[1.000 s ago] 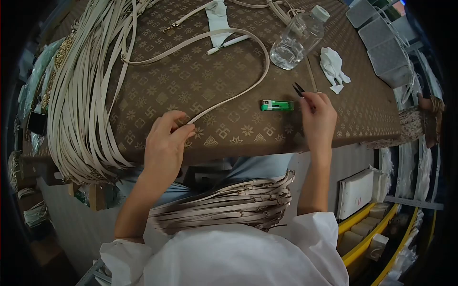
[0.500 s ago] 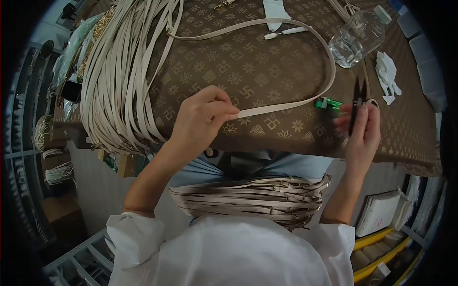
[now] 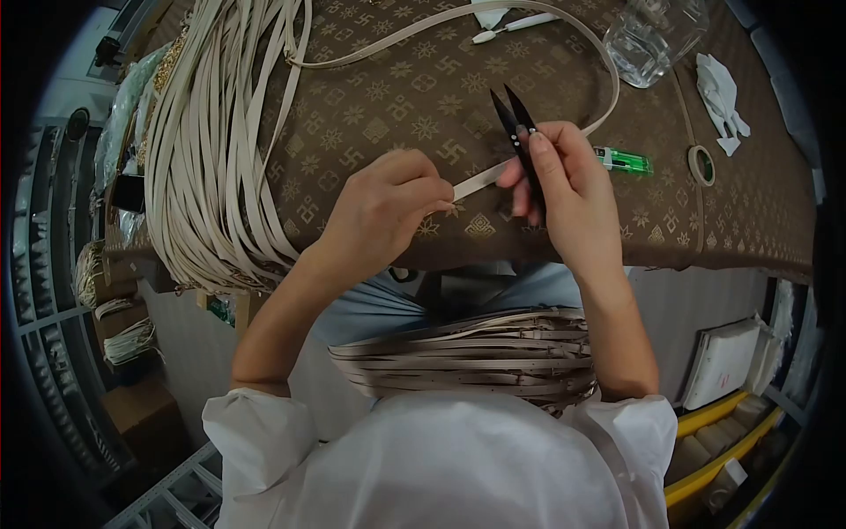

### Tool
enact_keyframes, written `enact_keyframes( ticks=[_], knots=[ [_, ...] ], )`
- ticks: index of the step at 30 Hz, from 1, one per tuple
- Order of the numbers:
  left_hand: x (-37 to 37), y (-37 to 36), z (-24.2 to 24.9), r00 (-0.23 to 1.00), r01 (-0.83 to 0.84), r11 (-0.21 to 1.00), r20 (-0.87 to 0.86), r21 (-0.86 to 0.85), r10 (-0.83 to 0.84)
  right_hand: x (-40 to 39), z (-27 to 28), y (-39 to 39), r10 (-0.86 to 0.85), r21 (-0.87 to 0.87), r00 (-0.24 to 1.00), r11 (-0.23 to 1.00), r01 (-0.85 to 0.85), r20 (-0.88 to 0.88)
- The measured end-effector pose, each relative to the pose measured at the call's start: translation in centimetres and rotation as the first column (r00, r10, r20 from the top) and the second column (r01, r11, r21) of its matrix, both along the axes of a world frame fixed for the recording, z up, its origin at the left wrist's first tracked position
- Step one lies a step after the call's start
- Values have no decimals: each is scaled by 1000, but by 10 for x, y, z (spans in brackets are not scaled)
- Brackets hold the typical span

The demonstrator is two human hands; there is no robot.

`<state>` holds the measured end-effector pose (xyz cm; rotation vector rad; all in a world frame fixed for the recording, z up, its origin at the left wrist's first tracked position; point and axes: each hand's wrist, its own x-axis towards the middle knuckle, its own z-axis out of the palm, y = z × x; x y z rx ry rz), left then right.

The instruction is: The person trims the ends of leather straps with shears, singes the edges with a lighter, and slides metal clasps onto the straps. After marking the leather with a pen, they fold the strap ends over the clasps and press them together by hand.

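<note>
Between its thumb and fingers, my left hand (image 3: 388, 204) pinches the end of a cream strap (image 3: 478, 182) close to the table's front edge. The strap loops away across the table and back toward the bundle at the left. My right hand (image 3: 573, 189) is closed around black thread snips (image 3: 520, 132), their two pointed blades apart and aimed away from me. Part of the strap passes behind this hand and is hidden there. A green lighter (image 3: 627, 161) lies just right of my right hand.
A thick bundle of cream straps (image 3: 216, 150) hangs over the table's left side, and more straps (image 3: 467, 353) lie on my lap. A clear bottle (image 3: 648, 44), a white cloth (image 3: 720, 97), a tape roll (image 3: 701, 165) and a white pen-like tool (image 3: 515, 28) rest on the patterned tablecloth (image 3: 379, 106).
My right hand has moved left with the snips, from beyond the lighter to beside my left hand. My left hand still pinches the strap end. The view has shifted slightly.
</note>
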<state>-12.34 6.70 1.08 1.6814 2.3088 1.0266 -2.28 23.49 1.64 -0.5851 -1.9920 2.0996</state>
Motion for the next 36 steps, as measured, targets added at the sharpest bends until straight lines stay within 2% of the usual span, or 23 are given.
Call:
enact_keyframes(
  ticks=[1, 2, 3, 4, 6, 7, 8, 10, 13, 36],
  knots=[
    [1, 0, -2, 1000, -17, 999, 14, 36, 17, 4, -2, -1, -6, -3, 1000, 1000, 6, 4],
    [2, 0, -5, 999, -37, 997, 26, 74, 35, 10, -5, -2, -75, 237, 994, 967, 93, -82],
    [2, -1, -6, 999, -36, 997, 27, 75, 34, 16, -6, -5, -118, 455, 976, 870, 190, -181],
    [3, -1, -8, 999, -41, 995, 2, 91, 41, 23, -3, -9, -118, 455, 977, 870, 189, -179],
    [2, 0, -10, 999, -40, 994, -23, 106, 42, 37, 3, -19, -63, 733, 993, 670, 119, -104],
    [1, 0, -11, 999, -35, 994, -16, 102, 36, 41, -4, -23, -34, 784, 991, 608, 125, -132],
    [1, -1, -11, 999, -31, 995, -9, 96, 32, 43, -5, -27, -38, 781, 991, 612, 125, -130],
    [0, -1, -12, 1000, -29, 994, 3, 102, 29, 44, -7, -35, 17, 837, 994, 541, 83, -110],
    [-1, -1, -12, 1000, -26, 994, 16, 106, 24, 39, -12, -41, 7, 833, 987, 538, 131, -160],
    [2, 3, -11, 999, -23, 998, 35, 62, 21, 36, -20, -56, -30, 910, 987, 385, 157, -158]
  ],
)
